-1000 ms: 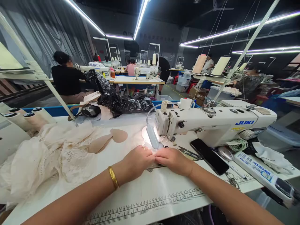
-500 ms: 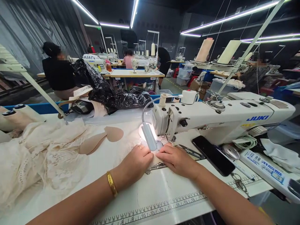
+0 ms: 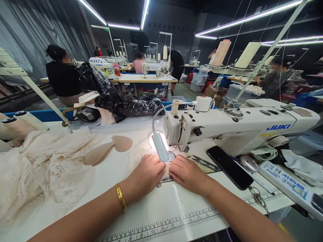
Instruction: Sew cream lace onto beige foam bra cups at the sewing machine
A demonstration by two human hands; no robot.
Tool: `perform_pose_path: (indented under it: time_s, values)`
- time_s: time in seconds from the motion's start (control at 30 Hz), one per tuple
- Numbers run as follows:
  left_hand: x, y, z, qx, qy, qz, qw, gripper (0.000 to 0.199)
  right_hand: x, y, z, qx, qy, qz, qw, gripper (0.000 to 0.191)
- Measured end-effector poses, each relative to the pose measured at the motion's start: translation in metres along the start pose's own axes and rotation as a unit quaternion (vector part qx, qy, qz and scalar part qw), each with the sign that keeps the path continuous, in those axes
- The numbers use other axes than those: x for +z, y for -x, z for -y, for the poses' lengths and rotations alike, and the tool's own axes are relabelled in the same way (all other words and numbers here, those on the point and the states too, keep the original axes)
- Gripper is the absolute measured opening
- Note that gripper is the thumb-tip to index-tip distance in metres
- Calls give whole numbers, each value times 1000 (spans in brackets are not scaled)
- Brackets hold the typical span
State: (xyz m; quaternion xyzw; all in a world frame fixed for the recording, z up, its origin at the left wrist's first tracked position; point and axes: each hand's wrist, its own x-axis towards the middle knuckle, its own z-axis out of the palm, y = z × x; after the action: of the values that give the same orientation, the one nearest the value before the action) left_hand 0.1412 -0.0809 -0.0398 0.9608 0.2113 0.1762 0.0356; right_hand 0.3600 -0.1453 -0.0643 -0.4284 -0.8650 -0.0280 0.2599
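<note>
My left hand (image 3: 149,172) is closed on pale lace fabric (image 3: 135,158) at the needle end of a white sewing machine (image 3: 209,121). Close beside it, my right hand (image 3: 188,173) has its fingers curled on the right side of the same work. A grey lamp head (image 3: 160,148) on a bendy neck lights the spot and covers part of the fabric and the needle area. The fingertips of both hands press down near the metal plate (image 3: 168,179). Beige cup-shaped pieces (image 3: 122,143) lie to the left.
Piled cream lace (image 3: 50,168) covers the table's left. Thread snips (image 3: 205,163), a black phone (image 3: 229,167), a computer mouse (image 3: 248,163) and a long box (image 3: 287,185) lie right. A black plastic bag (image 3: 131,104) sits behind. A printed ruler (image 3: 174,223) runs along the front edge. Other people sit at machines beyond.
The fingers of my right hand have curled in more and drawn slightly back. My left hand has shifted only a little, still at the fabric.
</note>
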Motion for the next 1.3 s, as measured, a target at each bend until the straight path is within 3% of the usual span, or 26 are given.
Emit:
perform_pose_path:
  time_s: [0.2, 0.37, 0.6, 0.97, 1.3]
  values:
    - [8, 3, -2, -4, -23, -4, 1000, 33, 7, 4, -7, 32, 19, -14, 999, 24]
    - [20, 6, -3, 1, -24, -42, 999, 33, 6, 4, -8, 48, 20, -10, 999, 25]
    - [13, 6, -5, 20, -28, -36, 999, 29, -2, 4, -4, 69, -25, 38, 997, 13]
    - [4, -12, 28, 86, 1, -18, 996, 22, 0, 2, -5, 102, -2, 41, 994, 22]
    - [2, -18, 41, 109, 8, 5, 994, 24, -1, 0, -2, 113, 7, 59, 992, 22]
